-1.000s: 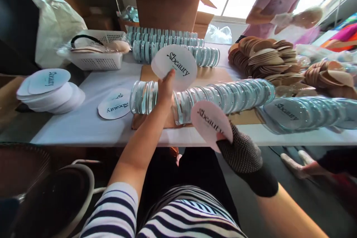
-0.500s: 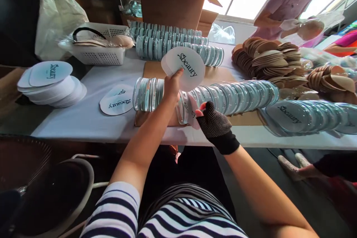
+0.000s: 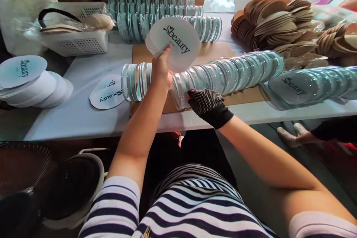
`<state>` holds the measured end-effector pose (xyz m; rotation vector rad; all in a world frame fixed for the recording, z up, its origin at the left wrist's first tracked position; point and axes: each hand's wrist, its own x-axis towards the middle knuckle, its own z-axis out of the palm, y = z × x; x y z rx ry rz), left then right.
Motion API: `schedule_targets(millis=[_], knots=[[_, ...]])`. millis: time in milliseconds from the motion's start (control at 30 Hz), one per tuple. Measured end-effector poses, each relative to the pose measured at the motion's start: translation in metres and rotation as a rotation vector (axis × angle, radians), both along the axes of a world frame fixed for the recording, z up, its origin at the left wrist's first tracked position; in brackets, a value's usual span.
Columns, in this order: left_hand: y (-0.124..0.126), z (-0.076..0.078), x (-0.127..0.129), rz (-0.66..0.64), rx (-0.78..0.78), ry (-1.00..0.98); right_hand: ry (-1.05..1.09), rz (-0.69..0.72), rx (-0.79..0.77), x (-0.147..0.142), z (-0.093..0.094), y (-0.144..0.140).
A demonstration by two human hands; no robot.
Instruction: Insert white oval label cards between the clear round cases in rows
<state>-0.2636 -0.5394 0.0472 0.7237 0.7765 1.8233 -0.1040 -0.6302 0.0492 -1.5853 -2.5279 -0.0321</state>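
The left hand [image 3: 161, 70] is raised on an outstretched forearm, fingers closed around a fanned stack of round cards [image 3: 174, 42] (printed "Sbeauty"), held just above the row of clear cases [image 3: 223, 76] on the bench [image 3: 75, 115]. The gloved right hand [image 3: 205, 100] reaches in knuckles up, fingers curled against the near end of that row, touching it; whether it grips anything I cannot tell

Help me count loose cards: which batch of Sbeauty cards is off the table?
The fanned card stack in the left hand; the other cards lie on the table.
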Motion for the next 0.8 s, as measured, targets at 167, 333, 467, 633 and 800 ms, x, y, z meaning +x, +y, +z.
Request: schedule_targets(millis=[167, 333, 467, 633, 800], knots=[[0.004, -0.006, 0.005, 0.03, 0.024, 0.026, 0.365, 0.055, -0.535, 0.006, 0.004, 0.0], [0.001, -0.005, 0.017, 0.086, 0.029, 0.027, 0.816, 0.188, -0.981, 0.016, 0.01, 0.011], [-0.02, 0.007, 0.024, 0.155, 0.061, 0.019, 0.662, 0.05, -0.232, 0.027, 0.031, 0.031], [-0.054, 0.02, 0.028, 0.204, 0.103, 0.022, 0.785, 0.111, 0.35, 0.02, 0.043, 0.041], [-0.067, 0.011, 0.032, 0.261, -0.018, -0.022, 0.564, 0.261, 0.565, -0.008, 0.028, 0.013]])
